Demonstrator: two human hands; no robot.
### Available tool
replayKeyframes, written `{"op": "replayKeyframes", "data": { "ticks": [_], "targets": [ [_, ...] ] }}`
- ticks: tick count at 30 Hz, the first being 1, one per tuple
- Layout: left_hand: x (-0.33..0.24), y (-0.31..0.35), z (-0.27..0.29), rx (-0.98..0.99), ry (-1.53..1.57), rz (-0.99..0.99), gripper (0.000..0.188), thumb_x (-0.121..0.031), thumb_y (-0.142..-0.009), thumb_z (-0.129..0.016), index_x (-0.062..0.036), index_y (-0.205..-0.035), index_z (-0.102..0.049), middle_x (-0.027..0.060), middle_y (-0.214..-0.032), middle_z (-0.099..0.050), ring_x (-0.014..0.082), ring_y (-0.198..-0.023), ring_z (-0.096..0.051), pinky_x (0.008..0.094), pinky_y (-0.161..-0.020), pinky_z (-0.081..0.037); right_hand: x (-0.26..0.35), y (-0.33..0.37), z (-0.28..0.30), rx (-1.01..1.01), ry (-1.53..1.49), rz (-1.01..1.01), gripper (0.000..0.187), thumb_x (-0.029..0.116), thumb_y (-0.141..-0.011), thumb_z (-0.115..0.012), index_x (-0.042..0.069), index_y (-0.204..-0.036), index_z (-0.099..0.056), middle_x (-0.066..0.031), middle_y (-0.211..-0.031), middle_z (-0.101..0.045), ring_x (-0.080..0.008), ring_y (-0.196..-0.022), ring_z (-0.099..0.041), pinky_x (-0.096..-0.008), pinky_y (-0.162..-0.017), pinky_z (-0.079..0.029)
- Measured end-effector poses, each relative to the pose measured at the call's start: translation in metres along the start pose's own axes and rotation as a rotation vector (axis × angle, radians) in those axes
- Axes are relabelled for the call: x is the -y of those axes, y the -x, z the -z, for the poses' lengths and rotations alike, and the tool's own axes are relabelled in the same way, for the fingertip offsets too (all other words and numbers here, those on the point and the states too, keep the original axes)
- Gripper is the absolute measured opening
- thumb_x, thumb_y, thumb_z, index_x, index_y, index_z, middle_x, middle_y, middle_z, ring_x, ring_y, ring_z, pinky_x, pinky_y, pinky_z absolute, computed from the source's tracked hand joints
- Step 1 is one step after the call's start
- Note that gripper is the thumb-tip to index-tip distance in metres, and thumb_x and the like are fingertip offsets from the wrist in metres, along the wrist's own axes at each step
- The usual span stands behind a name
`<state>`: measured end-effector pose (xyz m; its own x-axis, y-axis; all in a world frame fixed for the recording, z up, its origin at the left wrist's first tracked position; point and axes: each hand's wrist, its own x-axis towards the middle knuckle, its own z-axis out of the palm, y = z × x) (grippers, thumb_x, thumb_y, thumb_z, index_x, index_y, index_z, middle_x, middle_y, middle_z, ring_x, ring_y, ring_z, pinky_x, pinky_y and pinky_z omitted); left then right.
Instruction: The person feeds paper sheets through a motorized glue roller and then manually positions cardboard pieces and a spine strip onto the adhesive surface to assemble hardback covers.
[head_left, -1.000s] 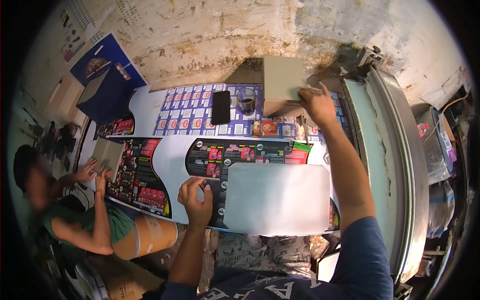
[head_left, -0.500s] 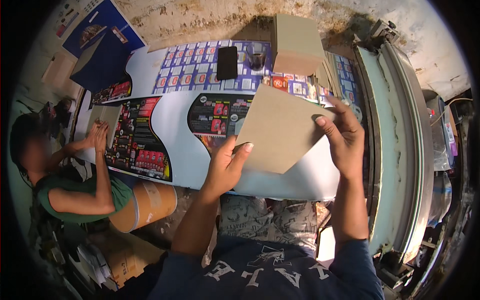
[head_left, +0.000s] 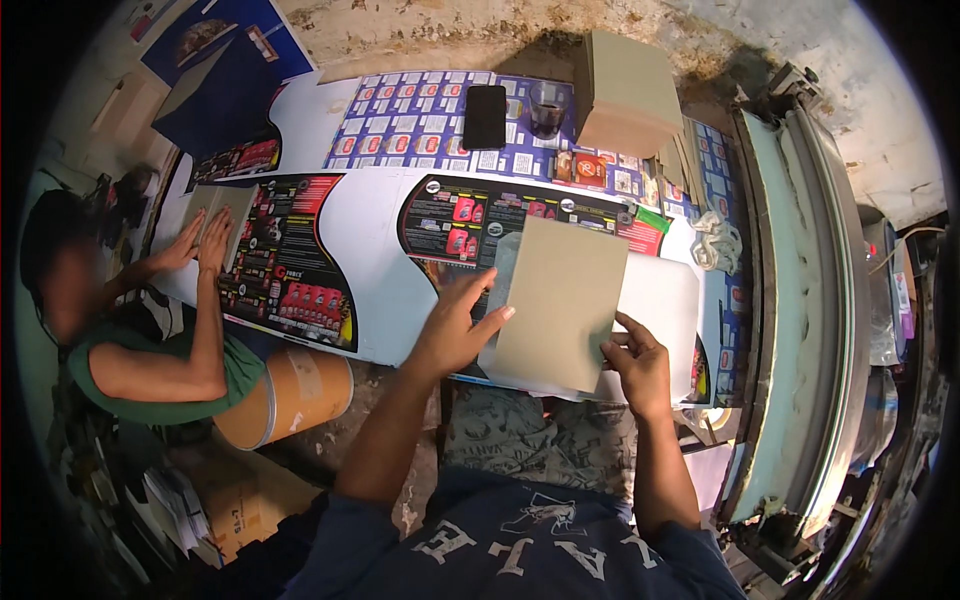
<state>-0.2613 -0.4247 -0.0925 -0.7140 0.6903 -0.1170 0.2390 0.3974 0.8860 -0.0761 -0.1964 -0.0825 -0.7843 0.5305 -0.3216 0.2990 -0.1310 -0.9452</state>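
Observation:
A stiff grey-beige cardboard sheet (head_left: 565,300) is in front of me, over the near part of the table and overlapping a white sheet (head_left: 660,305). My right hand (head_left: 642,372) pinches its lower right edge between thumb and fingers. At the board's left side is my left hand (head_left: 452,328), thumb and fingers apart; its thumb tip is close to the edge, and whether it touches I cannot tell. Part of a translucent pale sheet (head_left: 507,262) shows beside the board's left edge.
At the back stand a tall stack of cardboard (head_left: 630,95), a glass of dark drink (head_left: 547,110) and a black phone (head_left: 485,117). A crumpled cloth (head_left: 716,242) lies right, near a long roller machine (head_left: 800,300). On the left, a co-worker's hands (head_left: 205,240) press on another board.
The cardboard sheet has turned from tilted to nearly upright in view and come down closer to the table. My left hand has loosened from it; my right hand has moved to its lower right edge.

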Motion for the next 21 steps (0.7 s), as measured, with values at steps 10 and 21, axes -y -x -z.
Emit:
{"op": "replayKeyframes", "data": {
  "ticks": [10, 21],
  "targets": [
    [0.011, -0.017, 0.032, 0.361, -0.559, -0.194, 0.105, -0.051, -0.064, -0.091, -0.0081, -0.15, -0.049, 0.012, -0.156, -0.039, 0.0341, -0.146, -0.029, 0.0513, -0.121, -0.023, -0.015, -0.011, -0.007, 0.022, 0.102, -0.073, 0.052, -0.003, -0.09, -0.068, -0.013, -0.139, -0.053, -0.0095, -0.092, -0.073, -0.0104, -0.072, -0.064, -0.0243, -0.065, -0.053],
    [0.021, -0.02, 0.032, 0.36, -0.551, -0.199, 0.093, -0.039, -0.069, -0.089, -0.0142, -0.15, -0.051, 0.0096, -0.155, -0.039, 0.0341, -0.145, -0.03, 0.0527, -0.119, -0.024, -0.008, -0.017, -0.011, -0.03, 0.479, 0.078, 0.046, 0.003, -0.086, -0.072, -0.009, -0.129, -0.063, -0.0115, -0.085, -0.073, -0.014, -0.073, -0.068, -0.0282, -0.071, -0.055]
  ]
}}
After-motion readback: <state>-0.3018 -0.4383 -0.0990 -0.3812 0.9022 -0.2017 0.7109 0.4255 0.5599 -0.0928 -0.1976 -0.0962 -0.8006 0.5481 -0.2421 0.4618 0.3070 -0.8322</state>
